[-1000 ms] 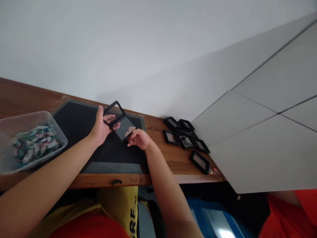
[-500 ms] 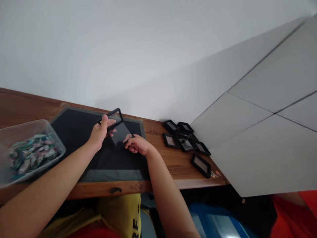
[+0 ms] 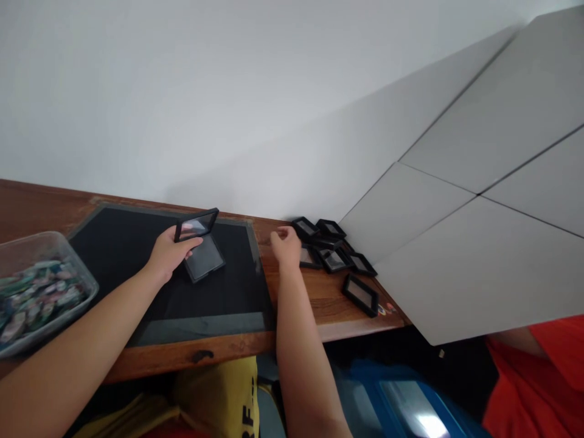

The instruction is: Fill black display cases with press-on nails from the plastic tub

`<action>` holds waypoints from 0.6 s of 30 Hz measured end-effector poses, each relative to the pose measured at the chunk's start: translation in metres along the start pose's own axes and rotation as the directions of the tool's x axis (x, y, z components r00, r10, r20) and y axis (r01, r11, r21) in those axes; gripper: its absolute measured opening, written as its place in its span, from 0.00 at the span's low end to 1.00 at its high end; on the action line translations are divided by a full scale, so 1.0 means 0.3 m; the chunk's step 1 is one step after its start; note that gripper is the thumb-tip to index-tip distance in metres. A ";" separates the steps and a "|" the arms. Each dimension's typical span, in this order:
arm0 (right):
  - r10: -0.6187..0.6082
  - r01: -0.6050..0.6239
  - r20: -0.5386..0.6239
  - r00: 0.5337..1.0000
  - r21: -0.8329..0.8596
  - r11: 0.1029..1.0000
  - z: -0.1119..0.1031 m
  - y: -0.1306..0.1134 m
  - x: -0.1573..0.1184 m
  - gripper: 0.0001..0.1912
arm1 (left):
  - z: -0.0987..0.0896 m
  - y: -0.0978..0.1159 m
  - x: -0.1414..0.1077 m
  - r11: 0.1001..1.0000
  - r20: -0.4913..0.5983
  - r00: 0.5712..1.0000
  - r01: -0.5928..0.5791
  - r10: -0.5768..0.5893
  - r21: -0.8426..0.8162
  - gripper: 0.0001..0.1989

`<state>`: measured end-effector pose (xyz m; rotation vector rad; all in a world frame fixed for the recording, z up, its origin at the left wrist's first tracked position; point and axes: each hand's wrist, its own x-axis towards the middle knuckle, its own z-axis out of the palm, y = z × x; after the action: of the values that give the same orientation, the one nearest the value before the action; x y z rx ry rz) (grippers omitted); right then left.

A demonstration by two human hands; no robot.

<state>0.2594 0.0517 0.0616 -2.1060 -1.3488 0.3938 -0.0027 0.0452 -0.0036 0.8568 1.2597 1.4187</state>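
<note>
My left hand (image 3: 171,252) grips a hinged black case (image 3: 205,258) with clear panels. The case is unfolded, its upper half tilted up and its lower half over the black mat (image 3: 237,292). My right hand (image 3: 287,244) is just left of several black frames with clear windows (image 3: 335,260) on the wooden table. Its fingers are bent and apart, with nothing visible between them. One more black frame (image 3: 360,294) lies nearer the table's front edge.
A clear plastic tub (image 3: 82,267) of small colourful pieces stands at the left. White wall and panels rise behind and to the right of the wooden table (image 3: 314,298). Below are a yellow cloth (image 3: 219,389) and a blue object (image 3: 387,371); red clothing (image 3: 515,389) shows lower right.
My right hand has let go of the case and moved right towards the black frames. My left hand still holds the case, whose lower half has come down nearer the mat. The view has shifted slightly.
</note>
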 end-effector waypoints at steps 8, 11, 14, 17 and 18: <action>0.250 -0.275 -0.117 0.961 -0.316 0.908 -0.010 0.081 0.066 0.41 | -0.016 -0.040 0.030 0.992 0.064 0.998 -0.018 0.010 0.125 0.32; 0.272 -0.282 -0.080 0.959 -0.368 0.886 -0.001 0.088 0.076 0.40 | -0.017 -0.066 0.040 0.981 0.076 0.995 -0.084 0.071 0.177 0.33; 0.249 -0.249 -0.053 0.967 -0.404 0.880 0.001 0.088 0.074 0.39 | -0.014 -0.084 0.040 0.955 0.087 0.981 -0.190 0.175 0.226 0.36; 0.190 -0.186 -0.033 0.981 -0.432 0.882 0.010 0.080 0.067 0.35 | -0.008 -0.089 0.029 0.911 0.113 0.952 -0.305 0.285 0.276 0.38; 0.163 -0.157 -0.023 0.986 -0.441 0.884 0.016 0.076 0.065 0.34 | -0.007 -0.089 0.025 0.893 0.117 0.941 -0.338 0.317 0.297 0.39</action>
<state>0.2817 0.0638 0.0449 -2.6048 -1.3741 0.1760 -0.0003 0.0503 -0.0308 1.3779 1.3561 1.4548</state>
